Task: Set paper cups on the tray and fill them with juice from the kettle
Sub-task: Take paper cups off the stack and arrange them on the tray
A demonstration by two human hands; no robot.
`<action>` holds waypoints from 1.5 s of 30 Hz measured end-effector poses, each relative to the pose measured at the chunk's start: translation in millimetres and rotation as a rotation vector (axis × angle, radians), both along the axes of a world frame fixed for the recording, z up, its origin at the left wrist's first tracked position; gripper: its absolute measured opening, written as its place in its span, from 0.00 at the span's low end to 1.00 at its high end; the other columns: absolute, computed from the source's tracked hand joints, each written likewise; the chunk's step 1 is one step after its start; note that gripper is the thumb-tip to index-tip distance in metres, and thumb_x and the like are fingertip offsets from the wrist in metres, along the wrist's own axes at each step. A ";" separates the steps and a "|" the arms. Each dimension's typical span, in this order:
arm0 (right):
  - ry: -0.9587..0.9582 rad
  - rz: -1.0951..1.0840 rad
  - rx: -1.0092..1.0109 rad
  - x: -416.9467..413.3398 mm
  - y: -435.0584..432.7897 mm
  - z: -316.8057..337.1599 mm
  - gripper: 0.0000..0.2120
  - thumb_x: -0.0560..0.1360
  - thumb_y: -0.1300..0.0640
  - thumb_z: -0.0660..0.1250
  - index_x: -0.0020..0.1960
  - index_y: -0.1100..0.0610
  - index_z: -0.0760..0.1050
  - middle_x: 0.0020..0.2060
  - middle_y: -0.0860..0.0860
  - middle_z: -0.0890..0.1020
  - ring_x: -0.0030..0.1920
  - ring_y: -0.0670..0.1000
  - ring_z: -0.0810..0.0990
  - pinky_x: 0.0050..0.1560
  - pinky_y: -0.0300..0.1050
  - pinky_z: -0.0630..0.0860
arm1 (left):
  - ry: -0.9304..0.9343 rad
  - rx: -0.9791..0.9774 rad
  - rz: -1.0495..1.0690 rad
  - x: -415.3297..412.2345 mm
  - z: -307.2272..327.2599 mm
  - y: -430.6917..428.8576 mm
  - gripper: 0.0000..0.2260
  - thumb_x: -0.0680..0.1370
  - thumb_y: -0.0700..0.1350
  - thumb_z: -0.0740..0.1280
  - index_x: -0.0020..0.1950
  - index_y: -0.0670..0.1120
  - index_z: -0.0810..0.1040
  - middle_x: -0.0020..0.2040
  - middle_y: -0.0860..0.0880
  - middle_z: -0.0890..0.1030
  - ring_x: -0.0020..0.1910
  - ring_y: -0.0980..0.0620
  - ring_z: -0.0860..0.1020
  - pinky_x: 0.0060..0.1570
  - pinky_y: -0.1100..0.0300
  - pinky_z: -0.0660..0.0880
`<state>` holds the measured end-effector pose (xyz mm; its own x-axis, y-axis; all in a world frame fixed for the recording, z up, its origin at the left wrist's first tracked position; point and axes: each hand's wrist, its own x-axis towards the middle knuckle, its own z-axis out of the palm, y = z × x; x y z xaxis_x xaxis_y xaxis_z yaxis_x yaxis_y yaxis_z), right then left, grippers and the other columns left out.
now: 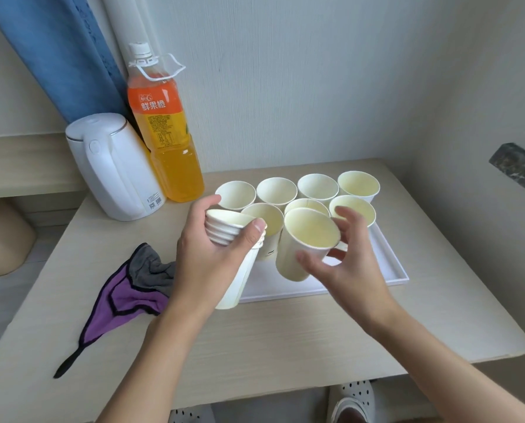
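A white tray [386, 264] lies on the table with several empty paper cups [317, 186] standing upright in two rows at its far end. My left hand [204, 261] grips a tilted stack of nested paper cups [235, 270] at the tray's left edge. My right hand [351, 267] holds a single paper cup [302, 245], tilted, just above the tray's front half. A white kettle [111, 169] with its lid closed stands at the table's back left.
A tall bottle of orange juice [166, 129] stands right of the kettle against the wall. A purple and grey cloth [126, 288] lies crumpled on the table's left. A blue curtain [62, 56] hangs behind. The table's front edge [255, 395] is near my body.
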<state>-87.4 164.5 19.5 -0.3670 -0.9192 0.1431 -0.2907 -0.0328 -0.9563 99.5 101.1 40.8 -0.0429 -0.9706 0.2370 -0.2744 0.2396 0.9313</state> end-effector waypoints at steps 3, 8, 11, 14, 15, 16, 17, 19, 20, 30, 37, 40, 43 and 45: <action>0.072 0.023 0.079 3.8 -1.6 -14.8 0.38 0.69 0.57 0.77 0.72 0.49 0.60 0.60 0.41 0.73 0.59 0.42 0.74 0.61 0.46 0.75 | 0.026 -0.010 0.037 -1.0 1.6 1.2 0.28 0.66 0.61 0.75 0.63 0.57 0.73 0.52 0.66 0.77 0.49 0.77 0.75 0.46 0.79 0.69; 0.204 0.019 0.126 9.9 -5.2 -27.0 0.41 0.69 0.53 0.77 0.74 0.50 0.58 0.67 0.45 0.69 0.65 0.52 0.71 0.66 0.52 0.71 | 0.033 -0.011 0.041 1.4 2.3 1.3 0.27 0.66 0.59 0.75 0.62 0.55 0.74 0.51 0.66 0.77 0.48 0.78 0.74 0.45 0.80 0.69; 0.239 0.029 0.132 12.1 -4.5 -27.6 0.41 0.69 0.54 0.77 0.74 0.50 0.57 0.67 0.44 0.68 0.65 0.52 0.71 0.66 0.51 0.71 | 0.030 -0.004 0.040 2.0 2.0 -0.7 0.27 0.66 0.60 0.75 0.63 0.55 0.74 0.51 0.65 0.77 0.47 0.77 0.75 0.45 0.79 0.69; 0.285 0.036 0.148 12.7 -3.5 -30.2 0.41 0.69 0.54 0.76 0.74 0.51 0.56 0.67 0.45 0.68 0.65 0.52 0.71 0.66 0.50 0.70 | 0.025 -0.006 0.037 1.6 2.2 -1.0 0.27 0.66 0.60 0.75 0.62 0.55 0.74 0.51 0.65 0.77 0.47 0.77 0.75 0.44 0.80 0.68; 0.293 0.036 0.154 13.0 -3.6 -31.0 0.41 0.69 0.54 0.76 0.75 0.51 0.56 0.67 0.45 0.67 0.65 0.52 0.71 0.66 0.51 0.70 | 0.024 -0.005 0.037 1.7 2.1 -0.9 0.27 0.66 0.60 0.75 0.62 0.55 0.74 0.51 0.65 0.77 0.47 0.77 0.75 0.44 0.80 0.68; 0.294 0.035 0.159 13.3 -3.9 -31.1 0.41 0.70 0.54 0.76 0.75 0.51 0.56 0.67 0.45 0.67 0.66 0.52 0.70 0.66 0.51 0.70 | 0.024 -0.003 0.035 1.8 2.0 -0.8 0.27 0.66 0.60 0.75 0.62 0.56 0.73 0.51 0.65 0.78 0.47 0.76 0.75 0.44 0.79 0.68; 0.293 0.035 0.162 13.5 -4.3 -31.3 0.42 0.70 0.54 0.76 0.75 0.51 0.55 0.68 0.44 0.67 0.66 0.52 0.70 0.67 0.51 0.70 | 0.022 -0.003 0.034 1.7 1.9 -0.7 0.27 0.66 0.60 0.75 0.63 0.56 0.73 0.51 0.64 0.78 0.47 0.76 0.75 0.44 0.79 0.68; 0.303 0.041 0.171 14.6 -4.6 -31.1 0.43 0.70 0.53 0.76 0.77 0.51 0.54 0.69 0.44 0.65 0.67 0.51 0.68 0.68 0.51 0.69 | 0.020 -0.004 0.032 1.8 1.0 -0.8 0.28 0.66 0.61 0.75 0.63 0.55 0.73 0.52 0.64 0.78 0.48 0.75 0.75 0.45 0.79 0.69; 0.312 0.047 0.179 15.3 -4.4 -30.8 0.44 0.70 0.53 0.76 0.77 0.50 0.53 0.70 0.45 0.65 0.68 0.50 0.67 0.68 0.50 0.69 | 0.018 -0.004 0.030 1.8 0.8 -1.0 0.28 0.66 0.61 0.75 0.63 0.55 0.73 0.52 0.64 0.77 0.48 0.75 0.75 0.45 0.79 0.68; 0.264 -0.070 0.074 17.3 4.6 -7.0 0.31 0.72 0.61 0.68 0.70 0.46 0.62 0.56 0.47 0.68 0.58 0.47 0.65 0.61 0.43 0.68 | 0.041 -0.027 0.001 -1.6 3.3 -0.3 0.35 0.62 0.70 0.72 0.65 0.59 0.71 0.57 0.63 0.78 0.54 0.69 0.77 0.49 0.76 0.71; 0.266 -0.084 -0.003 24.6 5.2 5.9 0.26 0.68 0.53 0.60 0.66 0.47 0.68 0.56 0.43 0.70 0.59 0.46 0.69 0.59 0.42 0.68 | 0.068 -0.028 -0.051 -9.6 1.6 2.2 0.40 0.61 0.68 0.74 0.67 0.54 0.67 0.58 0.60 0.76 0.52 0.70 0.77 0.49 0.76 0.70; 0.257 -0.074 0.018 24.2 3.4 2.1 0.24 0.69 0.52 0.60 0.65 0.48 0.69 0.56 0.43 0.72 0.59 0.47 0.70 0.58 0.42 0.68 | 0.064 -0.027 -0.053 -8.4 0.5 0.7 0.38 0.62 0.65 0.78 0.66 0.52 0.68 0.58 0.60 0.76 0.51 0.70 0.77 0.48 0.76 0.71; 0.104 -0.006 -0.061 21.7 2.4 12.5 0.19 0.73 0.53 0.60 0.63 0.48 0.73 0.54 0.43 0.76 0.55 0.45 0.73 0.50 0.32 0.67 | 0.075 -0.029 -0.085 -8.3 1.4 0.6 0.39 0.61 0.66 0.76 0.65 0.50 0.69 0.57 0.56 0.79 0.51 0.66 0.79 0.48 0.74 0.73; 0.012 0.105 -0.088 21.4 1.0 20.2 0.15 0.76 0.51 0.60 0.61 0.47 0.77 0.53 0.45 0.78 0.52 0.44 0.75 0.48 0.31 0.69 | 0.091 -0.017 -0.138 -8.7 2.2 2.9 0.35 0.62 0.66 0.76 0.63 0.52 0.70 0.56 0.56 0.80 0.51 0.66 0.80 0.48 0.73 0.73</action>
<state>-66.0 165.4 39.7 -0.2677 -0.9360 0.2284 -0.2925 -0.1470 -0.9449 90.8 103.9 42.9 -0.1537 -0.9528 0.2619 -0.1526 0.2848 0.9464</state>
